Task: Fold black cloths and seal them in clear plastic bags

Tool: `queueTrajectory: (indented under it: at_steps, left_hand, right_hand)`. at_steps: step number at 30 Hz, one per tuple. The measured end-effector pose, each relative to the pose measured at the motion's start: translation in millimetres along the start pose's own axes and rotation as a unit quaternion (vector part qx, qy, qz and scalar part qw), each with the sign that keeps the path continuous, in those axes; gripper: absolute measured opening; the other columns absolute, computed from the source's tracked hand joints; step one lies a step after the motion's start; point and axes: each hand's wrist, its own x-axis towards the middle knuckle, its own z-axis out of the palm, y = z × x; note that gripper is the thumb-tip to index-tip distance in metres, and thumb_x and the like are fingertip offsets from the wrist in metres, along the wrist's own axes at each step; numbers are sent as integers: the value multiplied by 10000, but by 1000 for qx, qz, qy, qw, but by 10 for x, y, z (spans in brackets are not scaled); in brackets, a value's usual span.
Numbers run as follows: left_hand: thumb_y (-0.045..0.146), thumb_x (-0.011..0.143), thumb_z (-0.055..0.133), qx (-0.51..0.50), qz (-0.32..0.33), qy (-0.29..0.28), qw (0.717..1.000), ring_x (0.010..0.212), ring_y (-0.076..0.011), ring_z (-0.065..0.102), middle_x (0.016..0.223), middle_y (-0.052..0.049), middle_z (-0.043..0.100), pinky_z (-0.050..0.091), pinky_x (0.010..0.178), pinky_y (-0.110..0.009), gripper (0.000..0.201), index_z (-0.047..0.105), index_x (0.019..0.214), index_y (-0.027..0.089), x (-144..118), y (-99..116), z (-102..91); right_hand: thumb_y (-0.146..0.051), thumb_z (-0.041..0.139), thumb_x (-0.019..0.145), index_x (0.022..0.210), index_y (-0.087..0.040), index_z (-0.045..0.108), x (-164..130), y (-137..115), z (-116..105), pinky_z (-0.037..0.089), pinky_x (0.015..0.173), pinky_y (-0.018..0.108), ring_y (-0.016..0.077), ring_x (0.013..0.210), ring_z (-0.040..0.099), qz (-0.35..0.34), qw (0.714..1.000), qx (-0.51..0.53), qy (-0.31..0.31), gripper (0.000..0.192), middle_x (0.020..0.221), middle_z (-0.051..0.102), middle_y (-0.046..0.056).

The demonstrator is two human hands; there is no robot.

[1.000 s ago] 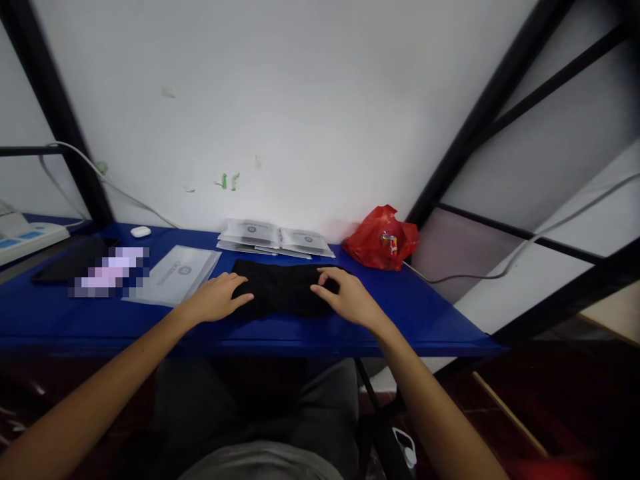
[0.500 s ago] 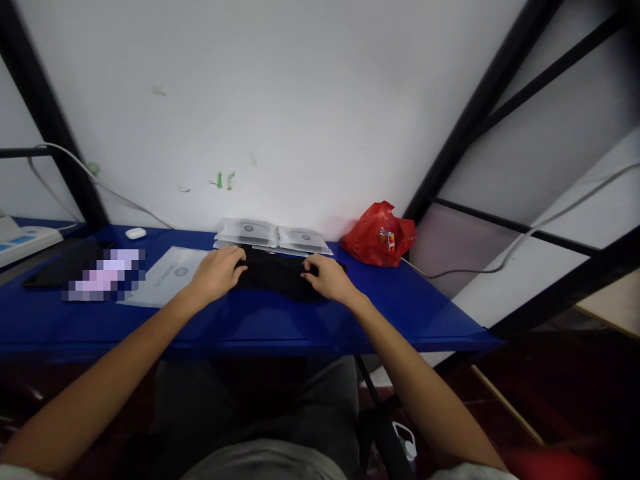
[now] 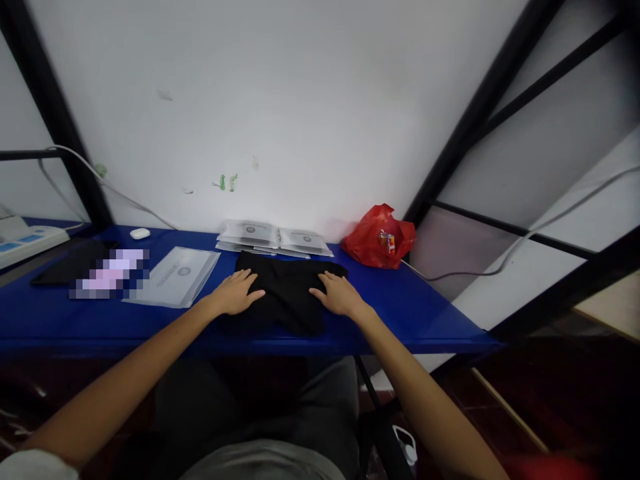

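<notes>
A black cloth garment (image 3: 287, 293) lies spread on the blue table (image 3: 400, 317), its near edge close to the table's front. Its exact kind I cannot make out. My left hand (image 3: 237, 292) rests flat on the garment's left side, fingers stretched out and thumb pointing inward. On the right side, my right hand (image 3: 339, 293) lies with its fingers apart and palm down on the same cloth. Just left of my left hand is a frosted plastic bag (image 3: 175, 277) with a printed round mark.
Behind the garment, several similar frosted bags (image 3: 250, 233) are stacked by the wall. A red plastic bag (image 3: 380, 237) stands at the back right, near a cable (image 3: 450, 275). To the left are a white earphone case (image 3: 140, 233), a pixelated item (image 3: 110, 273) and a power strip (image 3: 30, 243).
The black garment has gone from bunched to spread out toward the table's front edge. Both hands have moved nearer to me, and their curled fingers have straightened onto the cloth.
</notes>
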Motion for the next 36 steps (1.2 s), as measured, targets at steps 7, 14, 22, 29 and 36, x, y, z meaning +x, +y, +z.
queueTrajectory:
  at_steps: [7,14,22,29,36]
  left_hand:
    - [553,898,220,23,-43,-7,999,1405,-274,111,1520,-141,160,144,1107,-489,683,270,1432,131,209,-213,90]
    - [606,869,273,3,-37,22,999,1407,-262,117,1519,-129,185,115,1120,-460,725,307,1421,137,152,-231,111]
    - [594,863,308,2,-28,44,999,1393,-263,183,1498,-132,257,150,1117,-437,695,370,1390,147,186,-301,139]
    - [542,873,332,-3,-11,63,998,1375,-263,242,1469,-138,325,192,1108,-421,637,430,1353,133,194,-345,148]
    - [496,877,349,-4,-9,75,997,1356,-260,290,1446,-136,370,220,1101,-395,591,467,1326,130,177,-340,127]
  right_hand:
    - [-477,352,923,1362,-109,401,327,124,305,174,1111,470,277,1376,251,-14,998,54,8,575,1468,316,175]
    - [-456,388,919,1344,-150,435,326,154,408,160,1115,484,254,1379,249,3,994,102,45,525,1464,342,131]
    - [-449,424,906,1292,-170,497,368,188,450,187,1109,470,244,1361,295,7,991,122,63,481,1439,391,121]
    - [-433,458,892,1248,-182,538,386,225,486,218,1101,458,240,1336,344,2,987,136,85,443,1404,446,106]
    - [-394,482,881,1208,-197,570,383,229,477,261,1081,464,244,1314,381,-6,984,144,100,392,1371,485,108]
